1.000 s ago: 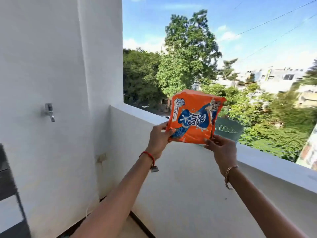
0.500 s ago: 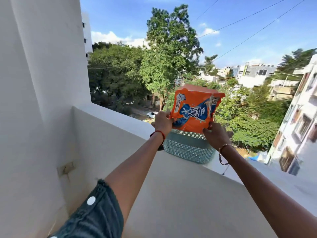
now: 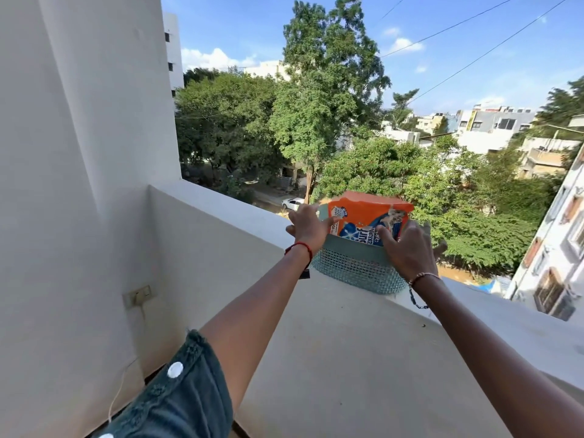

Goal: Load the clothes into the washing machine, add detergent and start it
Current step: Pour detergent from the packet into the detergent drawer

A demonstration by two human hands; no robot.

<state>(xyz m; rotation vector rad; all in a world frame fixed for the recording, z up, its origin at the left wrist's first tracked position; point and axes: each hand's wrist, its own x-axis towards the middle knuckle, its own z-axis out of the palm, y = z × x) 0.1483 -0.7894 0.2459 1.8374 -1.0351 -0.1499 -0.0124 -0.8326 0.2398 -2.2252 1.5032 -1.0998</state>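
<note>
An orange detergent packet [image 3: 363, 213] stands upright inside a teal mesh basket [image 3: 354, 267], its lower half hidden by the basket wall. The basket sits on top of the white balcony parapet [image 3: 221, 200]. My left hand [image 3: 306, 226] is at the packet's left edge, fingers spread, with the index finger lying on the packet. My right hand [image 3: 410, 251] is in front of the packet with its fingers spread against it. Neither hand is closed around the packet. No washing machine or clothes are in view.
A white wall [image 3: 79, 153] rises on the left with a switch plate [image 3: 139, 295] and a thin cable below it. Beyond the parapet is an open drop to trees, a street and buildings.
The packet has gone down from above the basket into it. Both hands have loosened from a grip to spread fingers. The view has swung right, away from the wall.
</note>
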